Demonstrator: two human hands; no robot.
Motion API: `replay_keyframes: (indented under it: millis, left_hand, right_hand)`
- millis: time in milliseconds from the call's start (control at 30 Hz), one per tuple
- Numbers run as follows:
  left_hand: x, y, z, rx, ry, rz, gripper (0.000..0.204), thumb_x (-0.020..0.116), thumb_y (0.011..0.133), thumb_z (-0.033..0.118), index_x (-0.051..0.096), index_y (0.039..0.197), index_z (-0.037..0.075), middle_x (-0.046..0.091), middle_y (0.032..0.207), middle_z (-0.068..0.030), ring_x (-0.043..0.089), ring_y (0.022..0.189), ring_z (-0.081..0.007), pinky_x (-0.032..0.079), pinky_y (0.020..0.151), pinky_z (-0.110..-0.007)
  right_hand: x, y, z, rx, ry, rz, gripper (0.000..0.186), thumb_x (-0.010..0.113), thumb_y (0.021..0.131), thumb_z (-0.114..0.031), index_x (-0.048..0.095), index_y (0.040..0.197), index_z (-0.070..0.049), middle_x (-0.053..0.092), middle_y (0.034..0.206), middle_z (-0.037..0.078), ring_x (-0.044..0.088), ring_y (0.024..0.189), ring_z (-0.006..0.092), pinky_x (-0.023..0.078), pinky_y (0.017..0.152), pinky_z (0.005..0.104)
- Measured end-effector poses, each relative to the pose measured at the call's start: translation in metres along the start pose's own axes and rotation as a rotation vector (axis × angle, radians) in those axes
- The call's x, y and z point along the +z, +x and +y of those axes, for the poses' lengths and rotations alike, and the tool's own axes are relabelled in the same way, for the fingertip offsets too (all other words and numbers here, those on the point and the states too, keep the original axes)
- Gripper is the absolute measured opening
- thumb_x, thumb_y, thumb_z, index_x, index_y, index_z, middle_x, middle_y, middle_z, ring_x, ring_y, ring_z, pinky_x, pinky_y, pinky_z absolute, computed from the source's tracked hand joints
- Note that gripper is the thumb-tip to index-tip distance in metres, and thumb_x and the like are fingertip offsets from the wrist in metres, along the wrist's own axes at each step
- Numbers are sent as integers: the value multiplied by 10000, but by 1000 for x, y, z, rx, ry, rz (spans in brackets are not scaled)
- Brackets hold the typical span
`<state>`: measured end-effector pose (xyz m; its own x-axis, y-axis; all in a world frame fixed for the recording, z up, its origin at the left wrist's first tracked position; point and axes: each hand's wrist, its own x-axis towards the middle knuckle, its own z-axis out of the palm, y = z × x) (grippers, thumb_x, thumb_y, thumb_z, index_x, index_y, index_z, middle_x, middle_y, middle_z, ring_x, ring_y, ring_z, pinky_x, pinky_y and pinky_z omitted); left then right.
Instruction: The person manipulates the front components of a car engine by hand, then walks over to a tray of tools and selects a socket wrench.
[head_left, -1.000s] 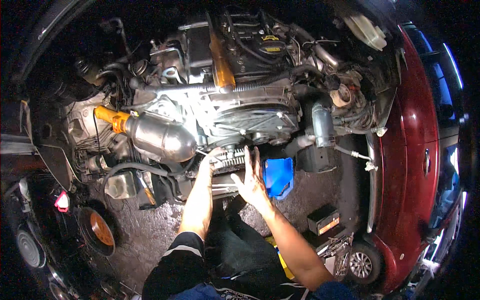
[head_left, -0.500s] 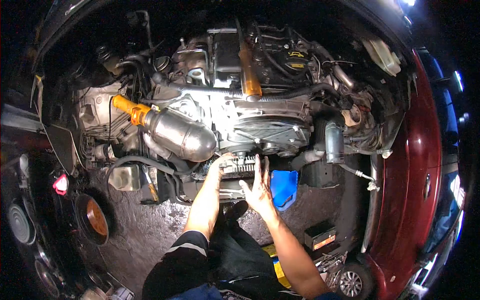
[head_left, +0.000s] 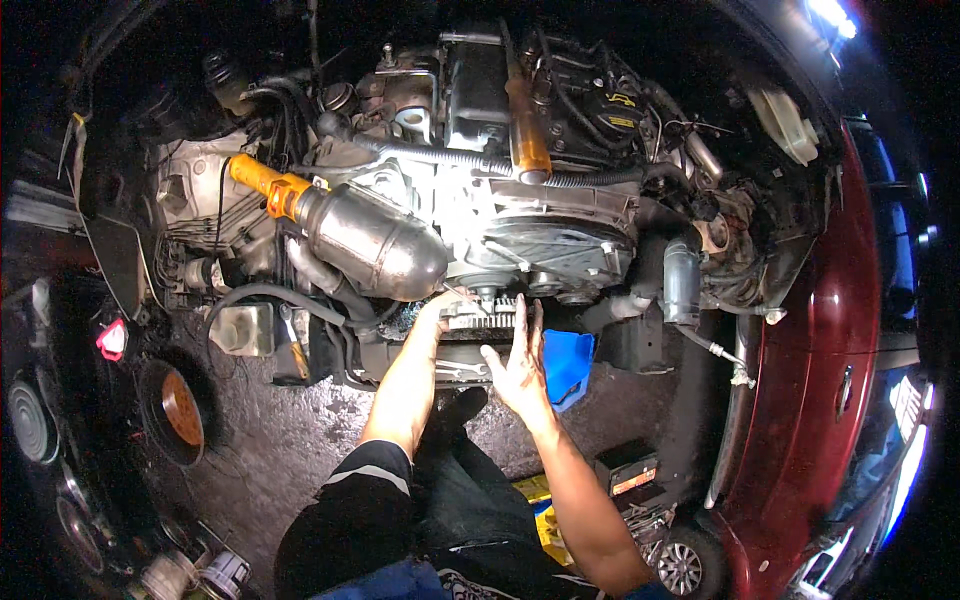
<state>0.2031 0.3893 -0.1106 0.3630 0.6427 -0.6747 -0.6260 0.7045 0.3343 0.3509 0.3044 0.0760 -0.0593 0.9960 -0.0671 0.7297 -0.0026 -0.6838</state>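
My left hand [head_left: 448,312] is closed on a silver, finned metal part [head_left: 487,318] low at the front of the engine, its fingertips partly hidden. My right hand [head_left: 520,370] has its fingers stretched up along that part's right end, thumb apart; whether they touch it I cannot tell. Just above lies the dark timing cover [head_left: 550,240]. A steel canister [head_left: 380,245] with an orange tool or light [head_left: 255,175] at its upper end is left of the part. Open-ended spanners [head_left: 462,367] lie below it, and a blue plastic tray [head_left: 568,365] is right of my right hand.
A red car [head_left: 820,430] stands along the right side. A round pan [head_left: 172,405] and a red-and-white object [head_left: 112,338] are at the left. A battery [head_left: 628,468], a yellow case [head_left: 555,530] and buckets [head_left: 172,575] are on the floor. An amber-handled tool [head_left: 528,130] lies across the engine top.
The view has shifted, so the engine sits further right in the picture than a second ago. Both hands remain at the finned part, with little visible change in their grip or finger shape.
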Motion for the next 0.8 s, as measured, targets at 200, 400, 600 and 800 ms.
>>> replay_keyframes:
  millis: [200, 400, 600, 800]
  left_hand:
    - [-17, 38, -18, -21, 75, -220, 34, 588, 864, 130, 596, 872, 97, 668, 908, -92, 655, 779, -201, 571, 687, -377]
    - [-85, 52, -14, 99, 140, -215, 274, 533, 882, 120, 542, 1126, -3, 633, 1039, -181, 635, 965, -277, 556, 792, -391]
    - [3, 3, 2, -84, 152, 43, 275, 510, 891, 97, 522, 1146, -5, 628, 1062, -203, 641, 956, -302, 556, 795, -418]
    - [-36, 23, -4, -23, -81, -154, 268, 519, 888, 104, 531, 1133, -4, 628, 1068, -204, 643, 953, -309, 558, 787, -425]
  right_hand:
    - [-3, -3, 12, 37, -15, 10, 909, 678, 802, -178, 82, 1488, -161, 55, 1481, 316, 154, 1359, 486, 223, 1107, 502]
    - [13, 3, -9, -51, 18, -30, 905, 677, 804, -184, 82, 1486, -154, 73, 1471, 329, 155, 1356, 490, 225, 1107, 502]
    - [3, 0, 3, 2, -7, 22, 899, 675, 804, -175, 88, 1484, -136, 84, 1465, 338, 155, 1355, 492, 222, 1108, 500]
    - [7, 1, -3, -10, -9, 8, 906, 677, 798, -162, 86, 1484, -132, 84, 1462, 343, 149, 1355, 496, 213, 1110, 501]
